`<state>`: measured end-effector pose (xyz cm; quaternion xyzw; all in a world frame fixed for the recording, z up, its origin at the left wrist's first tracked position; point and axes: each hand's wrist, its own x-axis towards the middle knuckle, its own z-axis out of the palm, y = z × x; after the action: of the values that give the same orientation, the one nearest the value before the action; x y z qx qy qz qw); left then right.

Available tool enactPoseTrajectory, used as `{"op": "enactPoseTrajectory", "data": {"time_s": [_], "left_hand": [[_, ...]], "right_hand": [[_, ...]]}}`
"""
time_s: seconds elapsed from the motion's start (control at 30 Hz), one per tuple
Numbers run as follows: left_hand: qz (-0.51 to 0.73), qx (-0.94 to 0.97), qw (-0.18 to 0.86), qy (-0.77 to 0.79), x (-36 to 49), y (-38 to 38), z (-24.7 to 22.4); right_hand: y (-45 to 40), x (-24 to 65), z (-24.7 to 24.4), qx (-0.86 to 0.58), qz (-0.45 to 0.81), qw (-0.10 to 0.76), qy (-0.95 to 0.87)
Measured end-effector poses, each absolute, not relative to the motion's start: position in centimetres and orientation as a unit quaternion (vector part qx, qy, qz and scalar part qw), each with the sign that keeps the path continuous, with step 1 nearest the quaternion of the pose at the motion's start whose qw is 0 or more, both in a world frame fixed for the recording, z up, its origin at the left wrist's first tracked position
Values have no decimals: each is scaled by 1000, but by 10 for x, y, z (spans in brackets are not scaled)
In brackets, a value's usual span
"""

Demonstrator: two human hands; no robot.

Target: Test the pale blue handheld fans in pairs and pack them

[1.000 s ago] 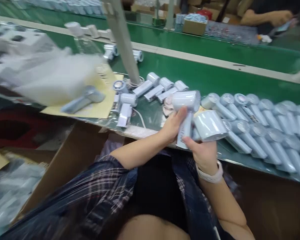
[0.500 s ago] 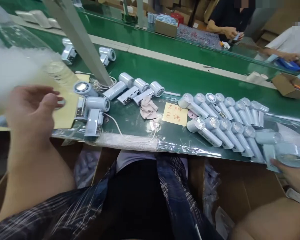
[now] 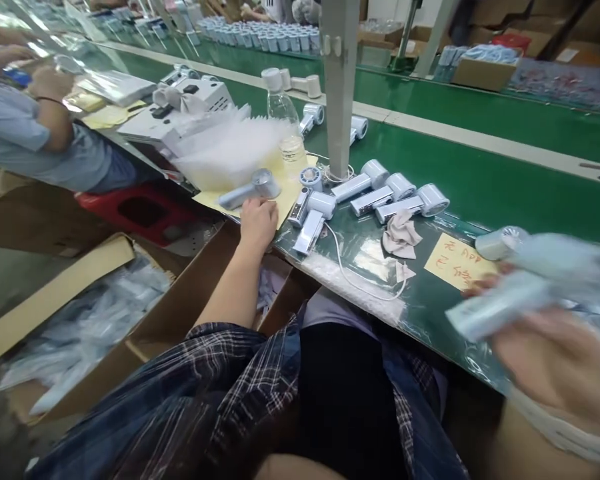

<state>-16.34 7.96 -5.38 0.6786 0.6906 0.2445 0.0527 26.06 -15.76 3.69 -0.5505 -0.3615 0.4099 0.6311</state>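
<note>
My left hand point(image 3: 259, 223) rests at the front edge of a yellow sheet point(image 3: 286, 212), its fingers bent and slightly apart, just below a light-blue handheld device point(image 3: 250, 190) lying there. My right hand point(image 3: 555, 353), blurred by motion, is closed on a light-blue device point(image 3: 505, 303) with clear plastic around its far part. Near the middle, several similar devices point(image 3: 375, 200) lie in a row beside a crumpled cloth point(image 3: 401, 235). A yellow note point(image 3: 457, 261) with red writing is left of my right hand.
A stack of white foam sheets point(image 3: 235, 143) and a clear bottle point(image 3: 283, 110) stand behind my left hand. A grey post point(image 3: 339, 87) rises from the bench. Bagged items fill a carton point(image 3: 130, 320) at lower left. A person point(image 3: 55, 133) sits at far left.
The view has swung left. My left hand has come down from beside the foam to the yellow sheet's edge. My right hand has lifted its device from the right end toward the note.
</note>
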Motion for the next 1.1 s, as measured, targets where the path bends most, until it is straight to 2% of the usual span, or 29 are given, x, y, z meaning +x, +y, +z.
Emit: {"op": "enactPoseTrajectory", "data": {"time_s": [0.1, 0.2, 0.4, 0.7, 0.83, 0.9, 0.97, 1.03, 1.1], "left_hand": [[222, 676, 36, 702, -168, 76, -53], [212, 669, 23, 712, -184, 73, -51], [178, 657, 14, 732, -214, 72, -53], [183, 671, 23, 718, -214, 77, -50], [224, 648, 42, 726, -211, 80, -47], [296, 632, 59, 713, -202, 75, -41], [413, 639, 114, 639, -185, 62, -27], [509, 677, 212, 486, -160, 42, -6], [522, 730, 299, 324, -129, 19, 17]], "right_hand": [[-132, 200, 21, -491, 588, 568, -300], [-123, 161, 14, -416, 645, 563, -307], [-117, 136, 13, -422, 697, 526, -244], [-128, 124, 32, -378, 742, 482, -274], [-130, 124, 34, -362, 759, 464, -281], [-131, 124, 34, -358, 771, 448, -278], [-131, 124, 32, -351, 781, 442, -268], [-130, 122, 31, -332, 789, 447, -259], [-130, 119, 31, -319, 793, 453, -253]]}}
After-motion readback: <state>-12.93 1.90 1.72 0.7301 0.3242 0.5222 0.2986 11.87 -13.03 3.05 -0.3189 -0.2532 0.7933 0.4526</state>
